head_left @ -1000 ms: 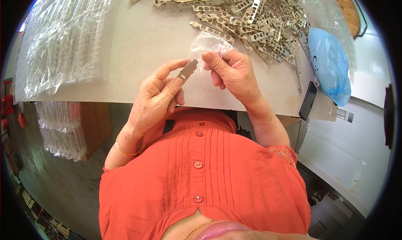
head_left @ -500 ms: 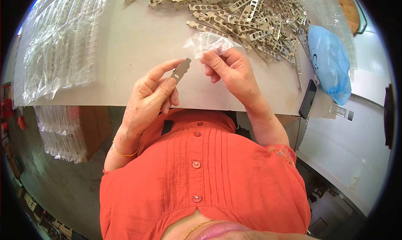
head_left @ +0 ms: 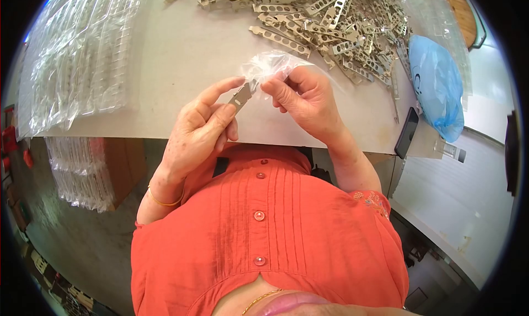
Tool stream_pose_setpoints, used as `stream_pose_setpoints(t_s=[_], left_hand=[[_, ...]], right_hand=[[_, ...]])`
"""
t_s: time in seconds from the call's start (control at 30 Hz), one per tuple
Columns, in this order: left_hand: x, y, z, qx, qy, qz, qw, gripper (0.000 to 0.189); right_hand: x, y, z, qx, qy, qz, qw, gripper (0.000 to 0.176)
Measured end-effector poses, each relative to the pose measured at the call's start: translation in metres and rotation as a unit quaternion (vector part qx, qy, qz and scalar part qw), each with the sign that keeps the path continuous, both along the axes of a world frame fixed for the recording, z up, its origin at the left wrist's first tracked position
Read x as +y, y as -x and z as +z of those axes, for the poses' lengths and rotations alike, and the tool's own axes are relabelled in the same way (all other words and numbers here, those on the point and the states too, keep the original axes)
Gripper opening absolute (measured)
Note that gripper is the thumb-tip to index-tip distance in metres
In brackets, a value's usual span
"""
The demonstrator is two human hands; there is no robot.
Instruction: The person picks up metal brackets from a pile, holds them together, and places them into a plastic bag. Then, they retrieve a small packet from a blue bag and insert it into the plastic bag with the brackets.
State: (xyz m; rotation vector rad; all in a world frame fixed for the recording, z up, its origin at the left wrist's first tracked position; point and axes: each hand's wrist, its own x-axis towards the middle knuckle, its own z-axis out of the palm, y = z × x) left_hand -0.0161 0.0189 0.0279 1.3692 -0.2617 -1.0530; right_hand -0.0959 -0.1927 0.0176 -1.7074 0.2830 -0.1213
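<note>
Between its thumb and fingers, my left hand (head_left: 201,120) pinches a small flat metal bracket (head_left: 241,98), tilted with its upper end towards the right hand. A clear thin plastic bag (head_left: 270,64) is gripped by my right hand (head_left: 308,98), its thumb and fingers closed on it. The upper end of the bracket meets the edge of the bag; whether it is inside, I cannot tell. Beyond the hands lies a large heap of similar metal brackets with holes (head_left: 330,29).
Clear plastic packs (head_left: 77,62) cover the table's left side. At the right are a blue plastic bag (head_left: 435,87) and a dark phone (head_left: 406,133) by the table edge. Below the table at left, more plastic packs (head_left: 80,172) stand against a cardboard box (head_left: 124,167).
The bracket in my left hand has moved slightly right and now meets the plastic bag. My right hand has shifted a little, and the bag is bunched closer to the bracket.
</note>
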Motion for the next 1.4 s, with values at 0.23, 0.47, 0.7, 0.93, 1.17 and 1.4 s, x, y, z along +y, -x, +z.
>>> stream_pose_setpoints(t_s=[0.23,0.47,0.7,0.93,1.17,1.4], left_hand=[[0.001,0.002,0.001,0.006,-0.001,-0.008,1.000,0.042],[0.004,0.003,-0.004,0.025,0.046,-0.013,0.999,0.041],[0.001,0.009,0.001,0.068,0.050,0.014,0.996,0.036],[0.000,0.008,0.002,-0.048,-0.011,0.013,0.999,0.020],[-0.003,0.008,0.005,-0.051,-0.024,0.015,0.998,0.016],[-0.004,0.007,0.004,-0.037,-0.015,0.008,0.999,0.030]], right_hand=[[0.000,0.004,0.002,0.022,0.044,0.096,0.994,0.019],[0.001,0.004,0.005,0.018,0.062,0.117,0.991,0.013],[-0.001,0.008,0.008,0.038,0.079,0.166,0.982,0.011],[0.001,0.006,0.005,0.023,0.028,0.134,0.990,0.025],[0.001,0.004,0.002,-0.001,-0.071,0.103,0.992,0.043],[0.010,0.006,0.001,0.050,-0.060,0.134,0.988,0.050]])
